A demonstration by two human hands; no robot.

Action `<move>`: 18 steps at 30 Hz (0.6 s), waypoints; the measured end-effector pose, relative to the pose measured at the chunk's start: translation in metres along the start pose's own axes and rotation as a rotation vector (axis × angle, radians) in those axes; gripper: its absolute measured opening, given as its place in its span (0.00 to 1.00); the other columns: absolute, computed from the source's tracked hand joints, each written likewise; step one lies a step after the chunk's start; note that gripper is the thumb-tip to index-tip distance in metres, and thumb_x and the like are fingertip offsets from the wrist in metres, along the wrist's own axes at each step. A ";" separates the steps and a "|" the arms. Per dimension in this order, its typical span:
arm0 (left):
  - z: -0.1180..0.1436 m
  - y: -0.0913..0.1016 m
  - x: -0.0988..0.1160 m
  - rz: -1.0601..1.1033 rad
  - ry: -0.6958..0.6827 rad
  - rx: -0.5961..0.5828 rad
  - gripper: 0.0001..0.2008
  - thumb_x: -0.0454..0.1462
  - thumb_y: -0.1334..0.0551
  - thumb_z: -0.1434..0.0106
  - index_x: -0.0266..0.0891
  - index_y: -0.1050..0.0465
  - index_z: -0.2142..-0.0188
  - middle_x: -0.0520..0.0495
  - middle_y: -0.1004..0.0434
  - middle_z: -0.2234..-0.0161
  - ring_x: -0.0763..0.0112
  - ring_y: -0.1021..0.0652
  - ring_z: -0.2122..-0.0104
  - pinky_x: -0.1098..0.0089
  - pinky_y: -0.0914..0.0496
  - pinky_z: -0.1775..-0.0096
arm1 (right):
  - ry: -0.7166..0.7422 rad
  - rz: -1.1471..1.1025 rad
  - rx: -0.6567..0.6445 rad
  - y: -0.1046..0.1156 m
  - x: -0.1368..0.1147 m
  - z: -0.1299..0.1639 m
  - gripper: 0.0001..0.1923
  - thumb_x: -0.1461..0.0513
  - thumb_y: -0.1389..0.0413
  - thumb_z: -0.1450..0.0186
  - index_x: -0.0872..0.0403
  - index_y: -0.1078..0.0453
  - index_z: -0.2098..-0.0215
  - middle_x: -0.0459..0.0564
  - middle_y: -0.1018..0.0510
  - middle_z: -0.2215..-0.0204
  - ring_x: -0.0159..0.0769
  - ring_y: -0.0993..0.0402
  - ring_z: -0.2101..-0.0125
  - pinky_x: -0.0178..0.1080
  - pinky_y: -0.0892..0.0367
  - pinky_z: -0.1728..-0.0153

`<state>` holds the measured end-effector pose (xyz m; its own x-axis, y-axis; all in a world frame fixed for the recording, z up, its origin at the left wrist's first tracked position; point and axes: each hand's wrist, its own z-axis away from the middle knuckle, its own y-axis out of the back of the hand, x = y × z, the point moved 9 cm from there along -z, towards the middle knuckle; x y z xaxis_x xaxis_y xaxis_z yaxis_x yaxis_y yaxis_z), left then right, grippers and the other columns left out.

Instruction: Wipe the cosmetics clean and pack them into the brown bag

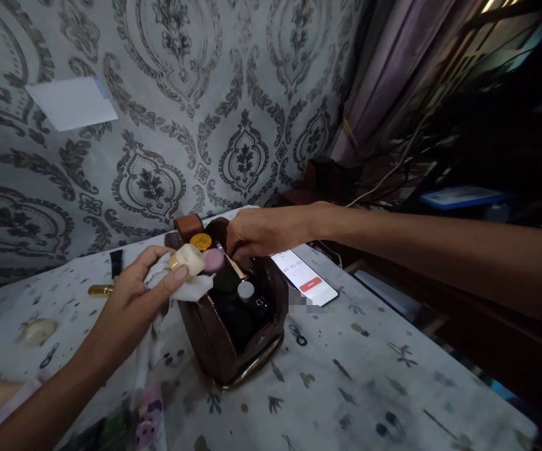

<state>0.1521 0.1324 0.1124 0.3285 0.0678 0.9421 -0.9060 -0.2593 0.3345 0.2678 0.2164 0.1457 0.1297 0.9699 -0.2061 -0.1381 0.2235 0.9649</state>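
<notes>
So from where I'm watching, the left hand (134, 291) comes in from the lower left with the forearm angled up toward the middle of the table (369, 376). Its fingers are curled shut around a small cream bottle (187, 259) and a white tissue (183, 289), the thumb pressed against the bottle's underside. The bottle lies roughly sideways, long axis running left to right, its far end pointing toward the brown bag (233, 338) and just beside the bag's open top.

The right hand (254, 233) reaches in from the right, arm stretched almost level across the view, wrist bent down a little. The fingertips dip into the bag's mouth at the back edge; I can't tell whether they're pinching anything, they're bunched and partly hidden.

The bag stands upright on the patterned table, zip open, long axis running away from me toward the wall. Inside I see a gold cap (200, 241), a pink cap (213, 260) and a grey cap (245, 290) among dark bottles. A phone (304, 277) with a lit screen lies just right of the bag. A gold tube (100, 289) lies further left.
</notes>
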 end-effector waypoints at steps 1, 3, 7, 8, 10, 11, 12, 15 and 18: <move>0.000 -0.001 0.001 0.000 0.002 -0.010 0.24 0.55 0.34 0.43 0.45 0.31 0.53 0.56 0.33 0.74 0.78 0.37 0.80 0.78 0.43 0.80 | -0.028 0.024 -0.005 0.000 0.000 -0.003 0.09 0.71 0.44 0.37 0.58 0.21 0.68 0.46 0.21 0.73 0.29 0.31 0.73 0.32 0.41 0.70; 0.001 -0.004 0.003 0.004 0.009 -0.026 0.24 0.55 0.34 0.43 0.44 0.31 0.54 0.56 0.34 0.76 0.77 0.37 0.80 0.78 0.43 0.80 | -0.117 0.094 -0.017 -0.001 0.003 -0.010 0.08 0.69 0.44 0.36 0.59 0.22 0.66 0.48 0.21 0.72 0.30 0.30 0.72 0.33 0.41 0.71; 0.001 -0.005 0.005 0.009 0.007 -0.034 0.25 0.55 0.34 0.44 0.43 0.32 0.54 0.56 0.33 0.76 0.77 0.37 0.81 0.77 0.42 0.79 | -0.327 0.238 -0.082 -0.007 0.012 -0.018 0.11 0.63 0.46 0.33 0.60 0.23 0.59 0.54 0.20 0.67 0.37 0.25 0.69 0.35 0.39 0.72; 0.000 -0.005 0.005 0.009 -0.001 -0.035 0.25 0.54 0.34 0.44 0.43 0.32 0.55 0.56 0.33 0.76 0.77 0.37 0.81 0.77 0.42 0.80 | -0.349 0.253 -0.093 -0.010 0.013 -0.020 0.12 0.62 0.46 0.33 0.59 0.24 0.57 0.56 0.19 0.65 0.39 0.24 0.67 0.35 0.38 0.72; -0.001 -0.006 0.005 0.006 -0.014 -0.038 0.24 0.54 0.33 0.44 0.43 0.32 0.55 0.56 0.32 0.75 0.77 0.37 0.81 0.77 0.41 0.79 | -0.371 0.271 -0.097 -0.014 0.016 -0.024 0.13 0.62 0.47 0.33 0.58 0.25 0.54 0.57 0.19 0.63 0.42 0.23 0.65 0.37 0.35 0.70; -0.002 -0.005 0.005 0.004 -0.019 -0.037 0.24 0.54 0.33 0.44 0.43 0.32 0.55 0.55 0.31 0.74 0.77 0.37 0.81 0.77 0.41 0.79 | -0.379 0.280 -0.091 -0.016 0.017 -0.025 0.13 0.63 0.46 0.34 0.58 0.25 0.54 0.57 0.19 0.62 0.43 0.22 0.64 0.37 0.34 0.68; -0.002 -0.006 0.004 0.001 -0.017 -0.038 0.25 0.54 0.33 0.44 0.43 0.31 0.55 0.55 0.31 0.74 0.77 0.36 0.81 0.77 0.41 0.79 | -0.383 0.294 -0.082 -0.017 0.019 -0.027 0.13 0.64 0.46 0.34 0.57 0.25 0.54 0.56 0.19 0.63 0.42 0.22 0.63 0.38 0.33 0.67; -0.003 -0.006 0.002 0.000 -0.004 -0.039 0.25 0.54 0.33 0.45 0.43 0.32 0.54 0.55 0.30 0.73 0.77 0.37 0.81 0.76 0.42 0.80 | -0.368 0.327 -0.043 -0.017 0.020 -0.029 0.12 0.67 0.44 0.37 0.56 0.25 0.55 0.55 0.19 0.64 0.40 0.22 0.64 0.37 0.33 0.65; -0.004 -0.006 0.003 -0.008 -0.003 -0.045 0.24 0.54 0.33 0.44 0.44 0.32 0.54 0.55 0.30 0.73 0.78 0.37 0.82 0.76 0.43 0.80 | -0.350 0.309 -0.022 -0.013 0.020 -0.027 0.11 0.68 0.44 0.38 0.56 0.24 0.59 0.54 0.19 0.67 0.38 0.23 0.67 0.35 0.35 0.69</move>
<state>0.1575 0.1378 0.1139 0.3366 0.0664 0.9393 -0.9144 -0.2150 0.3429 0.2459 0.2352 0.1251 0.4019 0.9013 0.1618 -0.2430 -0.0653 0.9678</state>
